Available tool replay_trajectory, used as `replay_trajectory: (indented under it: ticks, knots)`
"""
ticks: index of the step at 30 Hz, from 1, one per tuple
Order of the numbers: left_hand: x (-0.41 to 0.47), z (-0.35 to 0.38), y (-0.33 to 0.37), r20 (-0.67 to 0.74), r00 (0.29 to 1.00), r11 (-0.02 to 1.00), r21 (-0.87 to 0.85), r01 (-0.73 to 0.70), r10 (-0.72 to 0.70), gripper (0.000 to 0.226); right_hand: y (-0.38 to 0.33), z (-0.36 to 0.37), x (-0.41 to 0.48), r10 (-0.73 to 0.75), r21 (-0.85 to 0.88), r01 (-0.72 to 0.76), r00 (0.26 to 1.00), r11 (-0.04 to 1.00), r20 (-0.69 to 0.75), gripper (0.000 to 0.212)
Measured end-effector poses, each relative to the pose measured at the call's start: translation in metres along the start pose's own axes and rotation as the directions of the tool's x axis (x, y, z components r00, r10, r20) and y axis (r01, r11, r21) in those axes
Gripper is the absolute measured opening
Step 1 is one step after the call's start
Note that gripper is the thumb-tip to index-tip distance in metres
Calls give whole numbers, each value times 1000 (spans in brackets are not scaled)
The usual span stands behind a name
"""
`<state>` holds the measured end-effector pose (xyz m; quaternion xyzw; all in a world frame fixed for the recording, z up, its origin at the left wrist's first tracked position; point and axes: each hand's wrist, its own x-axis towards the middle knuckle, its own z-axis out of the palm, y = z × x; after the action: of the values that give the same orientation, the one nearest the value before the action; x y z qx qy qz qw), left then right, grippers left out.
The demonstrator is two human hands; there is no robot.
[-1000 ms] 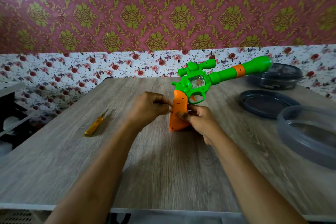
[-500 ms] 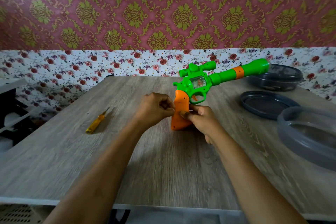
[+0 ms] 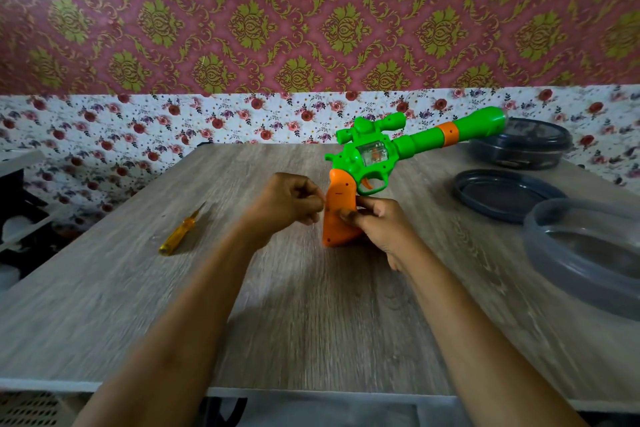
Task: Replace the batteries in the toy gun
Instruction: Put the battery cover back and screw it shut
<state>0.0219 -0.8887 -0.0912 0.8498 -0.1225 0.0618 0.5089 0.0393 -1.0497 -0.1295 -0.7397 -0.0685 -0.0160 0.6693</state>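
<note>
The toy gun (image 3: 374, 156) stands near the middle of the wood-grain table (image 3: 311, 322), a little toward its right edge. The butt of its orange grip (image 3: 341, 208) rests on the tabletop, and its green barrel slants up toward the far right corner. The right hand (image 3: 384, 229) grips the orange grip from the right side, thumb laid across its near face and fingers wrapped behind it, below the trigger guard. The left hand (image 3: 287, 204) sits just beside the grip's left edge with its fingers curled and the fingertips pinched together against that edge. Blur hides whether anything small is held between them. A yellow-handled screwdriver (image 3: 180, 234) lies flat toward the table's left edge, well apart from both hands, with its tip pointing at the far edge. Along the right edge lies a translucent grey round container (image 3: 588, 253), cut off by the frame. A dark flat lid (image 3: 502, 194) lies just beyond it. A dark round container (image 3: 523, 146) sits at the far right corner, where the gun's muzzle overlaps its left rim in this view. The forearms cross the near edge and cover part of the tabletop. Floral wallpaper (image 3: 138, 135) backs the far edge, with a patterned red and gold paper (image 3: 311, 17) above it. Off the left edge is a white shelf (image 3: 17, 163).
</note>
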Motion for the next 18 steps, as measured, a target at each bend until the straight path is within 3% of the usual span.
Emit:
replay_trajectory:
  ticks: [5,10,18]
  knots:
    - [1,2,-1,87,984,975,-148,165,-153,21,0,-1,-1,-22,0,22,1000,1000,21,31]
    - [4,3,-5,82,979,959,-197,202,-189,21,0,1,0,-9,-9,10,999,1000,47,33]
    - [3,6,-5,21,981,971,-141,193,-192,17,4,0,4,-28,-41,30,999,999,41,37]
